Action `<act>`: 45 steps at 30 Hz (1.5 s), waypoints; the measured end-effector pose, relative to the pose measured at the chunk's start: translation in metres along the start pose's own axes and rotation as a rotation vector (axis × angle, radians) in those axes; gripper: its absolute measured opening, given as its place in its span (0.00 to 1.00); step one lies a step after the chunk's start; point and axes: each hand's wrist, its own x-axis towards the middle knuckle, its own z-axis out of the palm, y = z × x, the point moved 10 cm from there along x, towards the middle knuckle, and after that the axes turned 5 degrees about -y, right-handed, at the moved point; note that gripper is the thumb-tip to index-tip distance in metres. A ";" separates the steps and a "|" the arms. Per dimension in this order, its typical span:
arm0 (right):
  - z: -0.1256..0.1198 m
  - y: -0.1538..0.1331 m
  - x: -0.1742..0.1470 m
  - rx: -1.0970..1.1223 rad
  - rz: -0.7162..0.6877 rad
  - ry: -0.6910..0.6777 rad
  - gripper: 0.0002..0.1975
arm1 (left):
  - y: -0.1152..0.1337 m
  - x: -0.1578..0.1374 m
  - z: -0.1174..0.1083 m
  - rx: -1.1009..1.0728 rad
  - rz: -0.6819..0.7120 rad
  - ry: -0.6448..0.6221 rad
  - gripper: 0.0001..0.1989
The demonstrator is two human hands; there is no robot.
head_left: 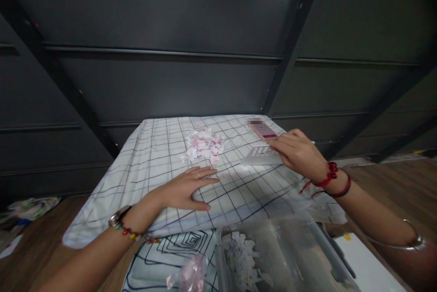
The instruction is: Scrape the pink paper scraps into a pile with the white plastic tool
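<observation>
My left hand lies flat with fingers spread on the white grid-patterned cloth, palm down. Just beyond its fingertips is a loose heap of small white and pink paper scraps. My right hand pinches the upper edge of a white plastic piece with slots, which stands on the cloth; the hand covers its right part. Close behind those fingers lies a phone with a pinkish screen, its far end blurred out.
A clear plastic box with white paper scraps stands nearest me. Left of it, a clear bag with pink bits rests on a patterned cushion. A dark panelled wall rises behind the table.
</observation>
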 end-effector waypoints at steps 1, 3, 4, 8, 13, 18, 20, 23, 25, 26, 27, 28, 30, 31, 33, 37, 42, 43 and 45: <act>0.001 0.000 -0.001 0.010 0.001 -0.003 0.09 | 0.000 0.000 0.000 0.000 0.001 0.000 0.34; 0.000 0.001 -0.006 0.024 0.003 -0.004 0.09 | 0.001 0.000 -0.001 -0.002 0.000 0.002 0.33; -0.002 0.002 -0.010 0.034 0.005 -0.003 0.09 | 0.001 0.000 -0.001 -0.005 0.000 0.003 0.33; -0.012 0.003 -0.026 0.100 0.020 -0.008 0.07 | 0.000 0.001 -0.001 -0.013 -0.009 -0.007 0.33; -0.014 0.009 -0.037 0.100 0.109 -0.011 0.06 | -0.001 0.000 0.001 -0.003 -0.011 -0.016 0.33; -0.012 0.002 -0.048 0.163 0.122 -0.044 0.06 | -0.002 0.000 0.003 0.000 -0.015 -0.016 0.33; -0.020 -0.004 -0.053 0.195 0.129 -0.043 0.07 | -0.003 0.000 0.002 -0.007 -0.012 -0.011 0.33; -0.038 -0.021 -0.056 0.259 0.103 -0.033 0.08 | -0.004 0.000 0.002 -0.009 -0.008 -0.007 0.33; -0.054 -0.033 -0.056 0.289 0.077 -0.010 0.11 | -0.004 0.000 0.003 -0.009 -0.004 -0.008 0.33; -0.059 -0.038 -0.055 0.291 0.075 -0.012 0.11 | -0.004 0.000 0.003 -0.010 -0.004 -0.009 0.34; -0.065 -0.042 -0.054 0.298 0.070 -0.004 0.11 | -0.004 0.000 0.003 -0.011 -0.004 -0.009 0.34; -0.069 -0.044 -0.053 0.301 0.068 0.000 0.11 | -0.003 0.000 0.002 -0.013 -0.006 -0.008 0.34; -0.072 -0.045 -0.051 0.292 0.070 0.008 0.12 | -0.003 0.000 0.001 -0.016 -0.007 -0.002 0.34; -0.071 -0.044 -0.049 0.272 0.077 0.011 0.11 | -0.003 0.000 0.001 -0.018 -0.007 0.000 0.34; -0.066 -0.037 -0.044 0.211 0.099 0.018 0.10 | -0.001 0.000 0.000 -0.019 -0.003 -0.002 0.34; -0.039 -0.021 -0.022 0.093 0.132 0.021 0.07 | 0.000 0.000 -0.001 -0.020 0.001 0.002 0.33; -0.002 -0.014 0.013 0.002 0.129 0.054 0.09 | 0.000 0.000 0.001 -0.006 0.005 -0.013 0.33; 0.005 -0.015 0.019 -0.008 0.124 0.051 0.09 | 0.001 0.000 0.001 -0.005 0.005 -0.017 0.33; 0.017 -0.017 0.029 -0.033 0.097 0.038 0.09 | 0.001 -0.001 0.000 -0.009 0.003 -0.017 0.32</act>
